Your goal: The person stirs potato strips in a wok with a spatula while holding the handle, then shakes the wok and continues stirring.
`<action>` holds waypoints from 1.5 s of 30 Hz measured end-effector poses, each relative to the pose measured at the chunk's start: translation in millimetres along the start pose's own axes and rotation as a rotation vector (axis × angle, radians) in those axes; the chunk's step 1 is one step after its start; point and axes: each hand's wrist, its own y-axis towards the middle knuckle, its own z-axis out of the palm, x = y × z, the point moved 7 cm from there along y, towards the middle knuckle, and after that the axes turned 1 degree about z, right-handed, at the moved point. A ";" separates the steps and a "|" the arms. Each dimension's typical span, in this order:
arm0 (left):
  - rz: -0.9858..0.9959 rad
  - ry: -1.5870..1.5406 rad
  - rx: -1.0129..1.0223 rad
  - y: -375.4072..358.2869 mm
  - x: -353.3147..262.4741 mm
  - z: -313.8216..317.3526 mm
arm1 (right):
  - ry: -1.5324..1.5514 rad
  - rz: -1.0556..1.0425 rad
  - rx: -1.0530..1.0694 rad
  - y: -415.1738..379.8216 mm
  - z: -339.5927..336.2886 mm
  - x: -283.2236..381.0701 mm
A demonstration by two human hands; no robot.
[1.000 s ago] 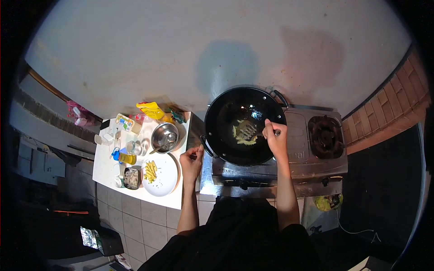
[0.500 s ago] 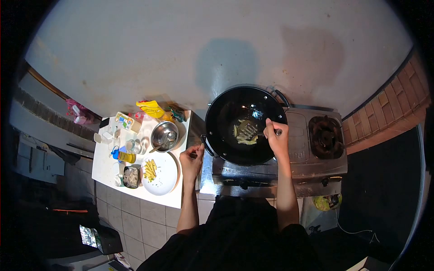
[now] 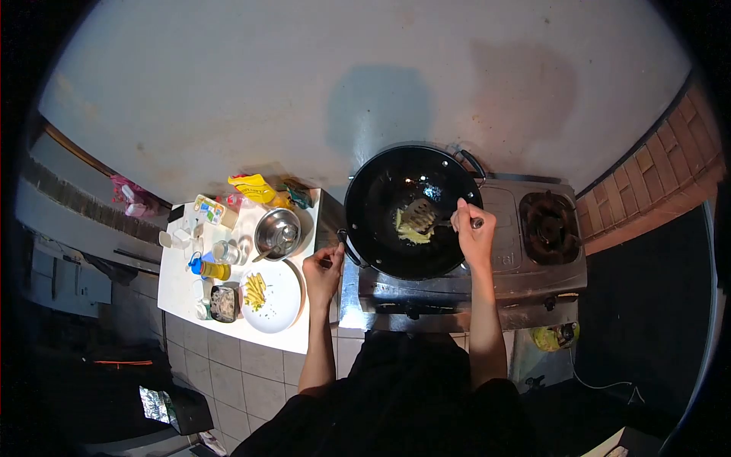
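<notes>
Spatula lifts the food at the wok's centre

The right hand (image 3: 474, 232) has its fingers closed round the spatula (image 3: 421, 215), now drawn slightly right and tilted under the yellow food (image 3: 411, 232), which looks more gathered than before; the left hand (image 3: 323, 272) still grips the handle of the wok (image 3: 381, 183); a white plate (image 3: 280, 301) sits on the worktop (image 3: 179, 286), lower left.
</notes>
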 end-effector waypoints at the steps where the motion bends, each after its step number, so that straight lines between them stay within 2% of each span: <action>1: 0.009 -0.003 0.004 1.0 0.6 0.7 | 0.007 0.009 0.014 -0.4 0.8 -2.4; 8: 0.026 0.016 -0.013 2.2 4.2 0.1 | -0.066 0.021 0.057 -0.1 9.2 -11.1; 20: -0.010 0.011 0.002 0.5 4.1 -1.4 | -0.023 0.041 0.079 -2.7 15.5 -14.6; 23: 0.092 -0.054 -0.030 2.2 1.6 -1.6 | -0.049 0.033 0.057 -1.0 13.4 -10.2; 29: 0.023 0.006 0.005 0.8 4.7 -2.8 | -0.052 0.051 0.063 0.7 9.9 -11.6; 31: 0.155 -0.013 -0.057 1.6 2.2 -3.9 | -0.054 0.048 0.060 -0.2 9.7 -11.0; 32: 0.155 -0.014 -0.059 1.7 4.0 -3.7 | -0.057 0.045 0.057 -0.5 9.3 -10.3; 35: 0.142 -0.019 -0.081 0.2 1.2 -6.0 | -0.057 0.044 0.062 -0.5 7.9 -7.0; 40: -0.009 0.022 -0.023 -4.3 -1.6 -5.1 | -0.069 0.027 0.052 2.3 1.0 -0.8; 45: 0.006 -0.004 -0.032 -5.9 4.0 -3.4 | -0.028 0.048 0.041 1.5 -8.6 -3.4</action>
